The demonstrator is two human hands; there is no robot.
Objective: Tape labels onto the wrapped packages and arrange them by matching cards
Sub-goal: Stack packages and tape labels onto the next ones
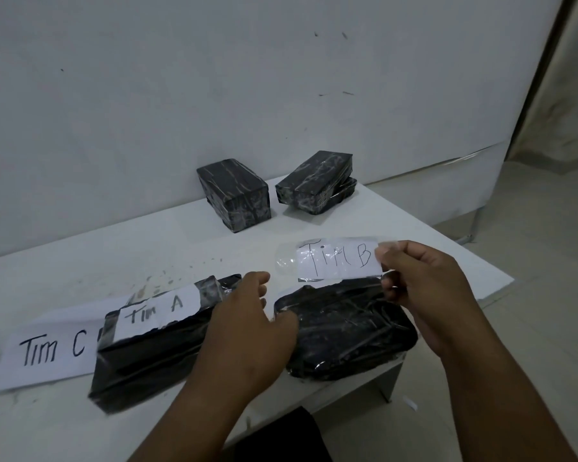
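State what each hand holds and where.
Right hand pinches the taped "Tim B" label at its right end. Left hand holds nothing.

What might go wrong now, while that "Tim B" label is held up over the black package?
The right hand pinches only one end of the Tim B label, and its clear tape hangs loose at the other end; it could curl and stick to itself.

The left hand hovers between the two near packages, so the unlabelled package may shift when the label is pressed down.

The label may also land crooked.
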